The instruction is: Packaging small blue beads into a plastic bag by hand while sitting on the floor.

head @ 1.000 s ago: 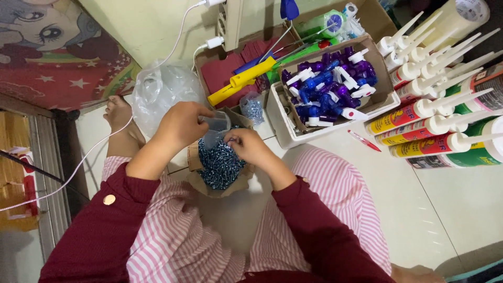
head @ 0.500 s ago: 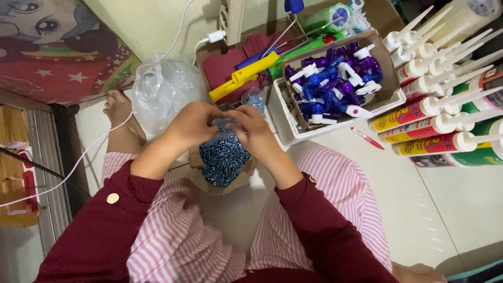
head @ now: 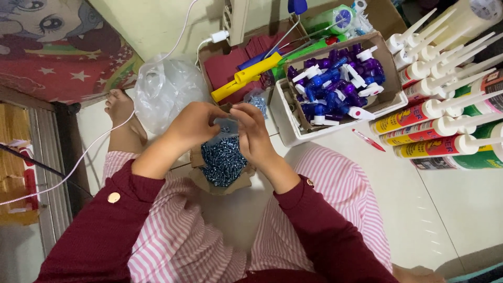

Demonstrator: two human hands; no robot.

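Observation:
I sit on the floor in pink striped trousers and dark red sleeves. A cardboard tray [head: 226,186] heaped with small dark blue screws [head: 222,160] rests between my knees. My left hand [head: 194,126] and my right hand [head: 252,133] meet just above the screws. Their fingertips pinch a small clear plastic bag [head: 228,124] between them. What is inside the bag is hidden by my fingers.
A crumpled clear plastic bag [head: 165,89] lies beside my bare foot [head: 119,107]. A white tray [head: 285,123] holds a carton of blue and purple spray nozzles [head: 335,86]. Several sealant cartridges [head: 445,112] lie at the right. A yellow tool [head: 250,76] rests in a brown box; a white cable [head: 84,157] crosses the floor.
Both hands have lifted slightly from the screw pile and drawn together, fingertips now pinching the small bag. The view has shifted a little.

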